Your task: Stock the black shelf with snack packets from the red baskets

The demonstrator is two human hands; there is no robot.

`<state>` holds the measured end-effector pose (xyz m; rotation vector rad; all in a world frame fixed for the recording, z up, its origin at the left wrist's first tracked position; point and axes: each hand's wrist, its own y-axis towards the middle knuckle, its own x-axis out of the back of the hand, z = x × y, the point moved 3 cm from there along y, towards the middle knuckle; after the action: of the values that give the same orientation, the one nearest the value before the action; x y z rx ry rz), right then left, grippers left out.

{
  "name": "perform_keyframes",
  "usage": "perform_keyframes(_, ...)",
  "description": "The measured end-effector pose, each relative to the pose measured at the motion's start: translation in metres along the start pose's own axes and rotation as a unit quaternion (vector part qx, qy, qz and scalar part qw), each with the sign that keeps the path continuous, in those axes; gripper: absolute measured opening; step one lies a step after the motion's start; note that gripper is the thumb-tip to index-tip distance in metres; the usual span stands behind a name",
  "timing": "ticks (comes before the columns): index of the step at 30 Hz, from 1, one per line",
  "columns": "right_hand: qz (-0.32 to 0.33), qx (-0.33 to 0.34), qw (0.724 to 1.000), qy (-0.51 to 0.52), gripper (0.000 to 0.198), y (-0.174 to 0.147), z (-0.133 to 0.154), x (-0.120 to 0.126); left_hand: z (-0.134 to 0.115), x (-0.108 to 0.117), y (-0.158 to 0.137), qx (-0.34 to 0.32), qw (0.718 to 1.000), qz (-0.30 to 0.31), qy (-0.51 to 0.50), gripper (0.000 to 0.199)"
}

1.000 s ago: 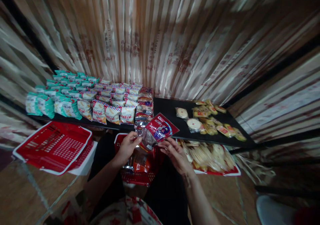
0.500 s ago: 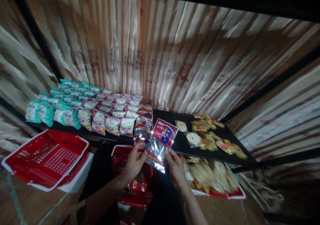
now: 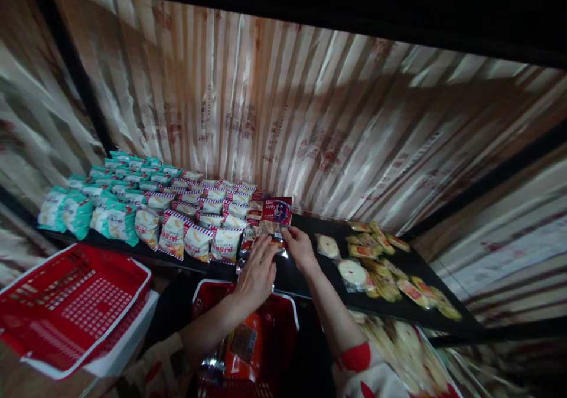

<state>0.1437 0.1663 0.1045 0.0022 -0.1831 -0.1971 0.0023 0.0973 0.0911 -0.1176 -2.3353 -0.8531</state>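
A dark red and silver snack packet (image 3: 277, 211) leans at the right end of the shelf's row of packets. My right hand (image 3: 302, 250) pinches its lower right edge between thumb and fingers. My left hand (image 3: 257, 271) lies with fingers stretched out over the lower part of the packets, apparently touching them; its fingertips partly cover what is underneath. More dark red packets (image 3: 254, 214) stand in a column just left of the held one. Beside these are white snack bags with red and blue striped edges (image 3: 225, 243).
Teal and white bags (image 3: 120, 218) fill the left of the black shelf (image 3: 290, 277). Round white wrapped items (image 3: 353, 272) and yellow packets (image 3: 383, 283) lie to the right. Red baskets stand below: one at left (image 3: 84, 303), another (image 3: 290, 309) between my arms holding an orange-red packet (image 3: 243, 351).
Both hands have moved forward and up, carrying the packet from in front of the shelf onto the dark red column. My left hand has gone from holding its edge to lying flat.
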Motion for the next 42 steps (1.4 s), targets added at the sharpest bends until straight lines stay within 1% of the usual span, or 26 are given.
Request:
perform_keyframes(4, -0.008, 0.032, 0.996, -0.088, 0.037, 0.025, 0.000, -0.007, 0.019, -0.015, 0.013, 0.035, 0.999, -0.005, -0.001, 0.050)
perform_keyframes(9, -0.019, 0.049, 0.980, -0.190, 0.038, 0.044, -0.001, -0.012, 0.033, -0.019, 0.016, 0.057, 0.998, -0.028, 0.016, 0.046)
perform_keyframes(12, -0.025, 0.047, 0.957, -0.285, 0.044, 0.049, 0.002, -0.014, 0.036, -0.020, 0.017, 0.073, 0.996, -0.042, 0.029, 0.046)
perform_keyframes(16, -0.038, 0.031, 0.913, -0.406, 0.050, 0.051, 0.011, -0.019, 0.035, -0.024, 0.018, 0.097, 0.993, -0.046, 0.042, 0.046)
perform_keyframes(18, -0.058, 0.067, 0.888, -0.450, 0.048, 0.051, 0.020, -0.023, 0.033, -0.026, 0.017, 0.100, 0.993, -0.043, 0.046, 0.046)
perform_keyframes(22, -0.089, 0.219, 0.835, -0.497, 0.035, 0.053, 0.040, -0.037, 0.031, -0.029, 0.014, 0.107, 0.993, -0.030, 0.050, 0.048)
perform_keyframes(24, -0.079, 0.262, 0.816, -0.510, 0.031, 0.059, 0.045, -0.045, 0.032, -0.031, 0.013, 0.112, 0.992, -0.025, 0.056, 0.048)
perform_keyframes(26, -0.037, 0.279, 0.812, -0.512, 0.030, 0.067, 0.046, -0.054, 0.033, -0.032, 0.012, 0.114, 0.991, -0.025, 0.062, 0.049)
perform_keyframes(29, 0.024, 0.278, 0.811, -0.515, 0.029, 0.078, 0.041, -0.067, 0.036, -0.034, 0.012, 0.103, 0.992, -0.029, 0.067, 0.047)
perform_keyframes(32, 0.067, 0.253, 0.798, -0.542, 0.031, 0.086, 0.035, -0.077, 0.039, -0.035, 0.014, 0.091, 0.993, -0.033, 0.072, 0.045)
perform_keyframes(34, 0.076, 0.218, 0.794, -0.562, 0.033, 0.090, 0.031, -0.079, 0.040, -0.034, 0.015, 0.090, 0.992, -0.036, 0.077, 0.044)
perform_keyframes(36, 0.069, 0.176, 0.797, -0.574, 0.036, 0.095, 0.028, -0.080, 0.039, -0.034, 0.016, 0.089, 0.992, -0.031, 0.082, 0.044)
perform_keyframes(38, 0.068, 0.149, 0.800, -0.578, 0.041, 0.099, 0.024, -0.080, 0.038, -0.034, 0.016, 0.088, 0.992, -0.023, 0.085, 0.044)
perform_keyframes(40, 0.086, 0.144, 0.799, -0.577, 0.042, 0.104, 0.019, -0.081, 0.036, -0.033, 0.017, 0.089, 0.992, -0.013, 0.085, 0.045)
perform_keyframes(42, 0.115, 0.160, 0.798, -0.570, 0.041, 0.109, 0.014, -0.083, 0.034, -0.032, 0.017, 0.093, 0.992, -0.002, 0.084, 0.045)
